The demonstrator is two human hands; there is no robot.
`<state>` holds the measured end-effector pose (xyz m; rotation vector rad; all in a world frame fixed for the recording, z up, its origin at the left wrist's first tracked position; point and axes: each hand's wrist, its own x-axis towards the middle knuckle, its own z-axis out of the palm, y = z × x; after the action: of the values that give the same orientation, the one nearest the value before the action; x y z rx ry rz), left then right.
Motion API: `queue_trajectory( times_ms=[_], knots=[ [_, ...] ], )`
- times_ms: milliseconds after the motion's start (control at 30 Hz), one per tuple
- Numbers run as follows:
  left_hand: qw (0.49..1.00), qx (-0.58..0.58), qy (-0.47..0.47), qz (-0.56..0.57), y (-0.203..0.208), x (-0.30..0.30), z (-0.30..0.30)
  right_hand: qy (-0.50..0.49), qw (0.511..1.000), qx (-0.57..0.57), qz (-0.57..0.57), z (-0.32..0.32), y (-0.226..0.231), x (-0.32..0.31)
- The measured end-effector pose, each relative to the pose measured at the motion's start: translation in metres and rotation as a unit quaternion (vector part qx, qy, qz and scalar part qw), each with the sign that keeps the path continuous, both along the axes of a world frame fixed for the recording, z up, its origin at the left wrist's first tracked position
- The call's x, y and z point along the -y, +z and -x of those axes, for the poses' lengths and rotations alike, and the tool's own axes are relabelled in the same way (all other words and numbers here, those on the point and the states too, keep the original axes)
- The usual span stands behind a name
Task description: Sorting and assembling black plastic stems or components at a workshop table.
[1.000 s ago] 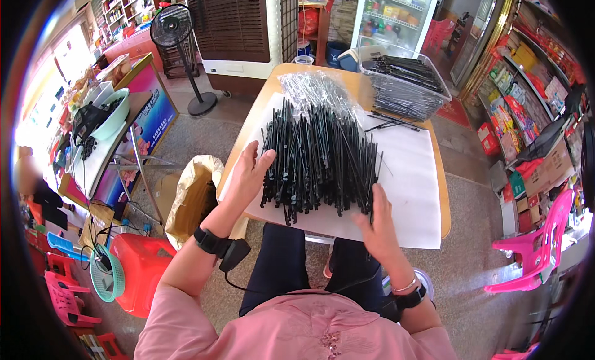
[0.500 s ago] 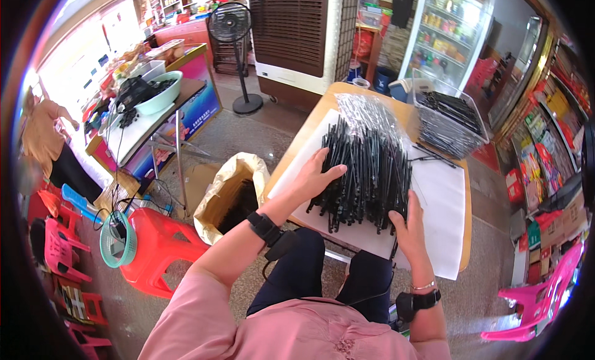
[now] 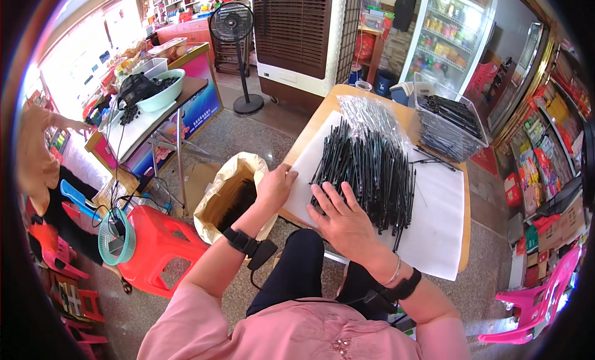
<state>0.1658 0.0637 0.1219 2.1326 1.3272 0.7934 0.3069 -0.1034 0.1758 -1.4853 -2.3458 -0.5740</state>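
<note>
A heap of thin black sticks (image 3: 372,180) lies on a white sheet (image 3: 437,236) on a small wooden table, their far ends running into a clear plastic bag (image 3: 372,112). My right hand (image 3: 344,220) is flat with the fingers spread, at the near left side of the heap, touching or just over the stick ends. At the table's left edge is my left hand (image 3: 273,188), its fingertips pinched together by the sheet's edge. Whatever it may hold is too small to make out.
A clear bin (image 3: 446,146) with more black sticks stands at the table's far right. Left of my knees are an open paper sack (image 3: 214,193) and a red stool (image 3: 158,245). A fan (image 3: 246,103) stands beyond. Another person (image 3: 37,149) is at far left.
Both hands have left the sides of the heap. My left hand moved down-left to the table edge and pinched; my right moved left across the near stick ends. The other person came nearer.
</note>
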Motion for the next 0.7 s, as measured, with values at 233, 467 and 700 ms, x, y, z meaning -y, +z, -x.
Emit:
queue_trajectory(
  times_ms=[233,467,700],
  knots=[
    [0.961,0.174,-0.065,0.206,0.007,-0.007,0.010,-0.037,0.999,0.012,-0.013,-0.014,-0.017,-0.037],
    [0.822,0.363,-0.155,0.411,0.018,-0.008,0.013,-0.061,0.987,-0.147,-0.001,0.022,0.002,-0.035],
    [0.861,0.294,-0.220,0.352,0.020,-0.014,0.016,-0.133,0.974,-0.175,-0.056,0.033,-0.008,-0.056]
  ],
)
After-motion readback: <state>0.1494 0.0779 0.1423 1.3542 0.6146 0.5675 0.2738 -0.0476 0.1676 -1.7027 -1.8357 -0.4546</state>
